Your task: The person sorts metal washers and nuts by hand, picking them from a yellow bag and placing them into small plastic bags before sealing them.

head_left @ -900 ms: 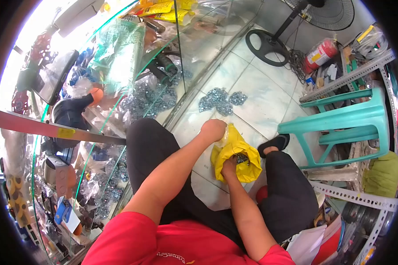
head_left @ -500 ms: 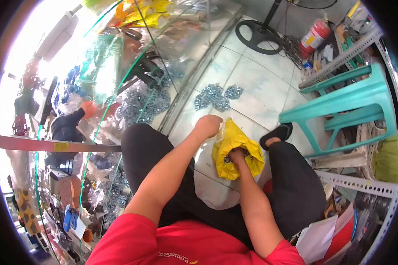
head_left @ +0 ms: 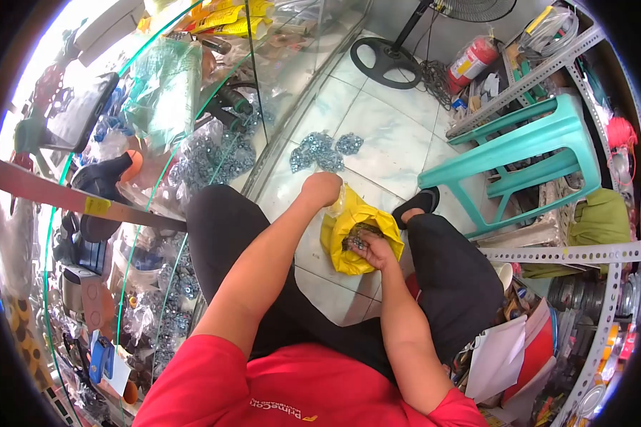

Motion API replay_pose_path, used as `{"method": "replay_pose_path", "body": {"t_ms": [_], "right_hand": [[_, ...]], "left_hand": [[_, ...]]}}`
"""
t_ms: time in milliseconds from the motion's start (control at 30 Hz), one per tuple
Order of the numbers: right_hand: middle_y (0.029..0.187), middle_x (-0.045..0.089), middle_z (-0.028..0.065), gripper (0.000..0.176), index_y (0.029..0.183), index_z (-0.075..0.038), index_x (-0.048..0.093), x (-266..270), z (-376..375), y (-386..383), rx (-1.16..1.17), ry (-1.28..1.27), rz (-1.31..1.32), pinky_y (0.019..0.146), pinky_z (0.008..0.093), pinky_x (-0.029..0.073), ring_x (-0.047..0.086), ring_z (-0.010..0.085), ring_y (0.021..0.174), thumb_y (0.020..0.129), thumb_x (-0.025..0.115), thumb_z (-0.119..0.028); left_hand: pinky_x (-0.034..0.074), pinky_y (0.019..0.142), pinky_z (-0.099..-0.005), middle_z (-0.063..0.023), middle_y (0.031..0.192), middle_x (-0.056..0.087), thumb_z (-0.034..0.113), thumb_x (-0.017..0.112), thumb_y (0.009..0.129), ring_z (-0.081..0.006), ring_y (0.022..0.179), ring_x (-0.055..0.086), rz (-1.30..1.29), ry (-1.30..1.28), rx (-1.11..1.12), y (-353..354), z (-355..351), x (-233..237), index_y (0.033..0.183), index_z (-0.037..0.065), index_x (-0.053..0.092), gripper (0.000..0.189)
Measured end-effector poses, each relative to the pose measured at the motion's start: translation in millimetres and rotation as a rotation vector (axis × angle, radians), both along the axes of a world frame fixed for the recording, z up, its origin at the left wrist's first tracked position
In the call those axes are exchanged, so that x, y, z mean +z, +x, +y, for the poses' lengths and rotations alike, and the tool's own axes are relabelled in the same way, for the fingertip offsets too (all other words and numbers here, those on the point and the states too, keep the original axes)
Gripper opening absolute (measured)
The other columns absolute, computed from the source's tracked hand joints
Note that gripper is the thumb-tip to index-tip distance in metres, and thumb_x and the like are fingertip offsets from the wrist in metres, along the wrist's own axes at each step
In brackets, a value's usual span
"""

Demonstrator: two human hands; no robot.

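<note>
Since the earlier frame the right hand point(head_left: 372, 250) is lifting out of the yellow bag point(head_left: 345, 249), and its fingers are now curling loosely around a handful of small metal nuts point(head_left: 356, 238) at the bag's mouth. The left hand point(head_left: 322, 189) is staying closed in a fist, gripping the bag's upper edge, so the bag is hanging between both hands, just in front of the knees. A pile point(head_left: 320, 148) of similar nuts is lying on the floor just beyond the left hand, and a teal stool point(head_left: 534, 153) is standing well off to the right hand's side.
</note>
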State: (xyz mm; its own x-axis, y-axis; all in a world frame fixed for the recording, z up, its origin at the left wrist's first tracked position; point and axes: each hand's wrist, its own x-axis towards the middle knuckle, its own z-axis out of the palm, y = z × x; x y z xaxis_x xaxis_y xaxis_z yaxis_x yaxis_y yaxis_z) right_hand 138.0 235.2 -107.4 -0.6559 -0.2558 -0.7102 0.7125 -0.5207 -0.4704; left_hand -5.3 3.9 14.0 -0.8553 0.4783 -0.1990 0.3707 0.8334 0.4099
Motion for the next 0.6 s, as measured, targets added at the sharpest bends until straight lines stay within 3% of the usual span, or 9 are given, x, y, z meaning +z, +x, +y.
{"method": "replay_pose_path", "body": {"t_ms": [133, 233, 333, 600], "right_hand": [[0.109, 0.063, 0.0179, 0.024, 0.119, 0.0, 0.051, 13.0, -0.5, 0.3, -0.011, 0.073, 0.013, 0.08, 0.0348, 0.058, 0.066, 0.0307, 0.096, 0.097, 0.048, -0.01], [0.11, 0.063, 0.0188, 0.024, 0.117, 0.001, 0.052, 14.3, 2.1, -1.1, -0.018, 0.024, 0.019, 0.085, 0.0372, 0.056, 0.065, 0.0313, 0.099, 0.098, 0.047, -0.012], [0.112, 0.063, 0.019, 0.026, 0.117, 0.002, 0.052, 19.7, 3.8, -1.6, -0.027, -0.056, -0.011, 0.087, 0.0385, 0.055, 0.064, 0.0313, 0.1, 0.099, 0.046, -0.015], [0.109, 0.065, 0.0174, 0.026, 0.115, -0.001, 0.053, 22.5, 3.2, -2.1, -0.019, -0.066, 0.001, 0.081, 0.0377, 0.056, 0.066, 0.0301, 0.098, 0.099, 0.045, -0.019]], "left_hand": [[0.055, 0.076, -0.041, -0.0194, 0.099, 0.069, 0.004, 0.057, 0.079, -0.0334, 0.093, 0.067, -0.049, -0.061, -0.013, -1.6, -2.2, 2.4, 0.094, 0.002, 0.071, 0.021], [0.053, 0.079, -0.0417, -0.0146, 0.105, 0.068, 0.002, 0.054, 0.078, -0.0326, 0.097, 0.066, -0.096, -0.111, 0.012, 0.1, -3.4, 8.8, 0.108, 0.011, 0.068, 0.034], [0.054, 0.079, -0.0411, -0.0154, 0.104, 0.068, 0.001, 0.055, 0.077, -0.0321, 0.097, 0.066, -0.118, -0.144, 0.004, 0.8, -4.5, 16.5, 0.108, 0.011, 0.069, 0.035], [0.054, 0.078, -0.0408, -0.0145, 0.105, 0.068, -0.001, 0.055, 0.076, -0.032, 0.096, 0.066, -0.127, -0.133, 0.031, 5.3, -7.2, 19.5, 0.109, 0.012, 0.069, 0.037]]}}
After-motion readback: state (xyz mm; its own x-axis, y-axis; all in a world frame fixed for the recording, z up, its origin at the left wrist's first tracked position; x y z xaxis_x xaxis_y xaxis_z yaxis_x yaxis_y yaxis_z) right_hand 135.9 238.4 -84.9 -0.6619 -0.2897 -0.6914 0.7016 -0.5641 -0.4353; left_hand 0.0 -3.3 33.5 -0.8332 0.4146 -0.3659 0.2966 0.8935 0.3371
